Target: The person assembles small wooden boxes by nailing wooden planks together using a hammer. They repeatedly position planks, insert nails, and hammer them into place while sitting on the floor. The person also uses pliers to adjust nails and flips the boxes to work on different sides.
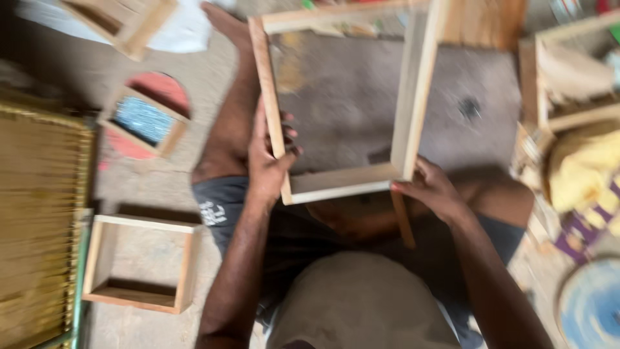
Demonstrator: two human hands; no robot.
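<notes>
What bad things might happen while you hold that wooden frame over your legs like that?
The frame might slip: the left hand grips only one side rail and the right hand pinches the near corner, so it could drop onto the bare legs underneath. A thin stick hangs below that corner and may fall or poke the thigh. Raw wood edges under the fingers could also give splinters.

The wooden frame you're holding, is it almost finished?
Its four sides already look joined into a square frame. The left hand grips its left side and the right hand holds the near right corner. A loose wooden stick sits under that corner. Other finished frames lie on the floor.
</notes>
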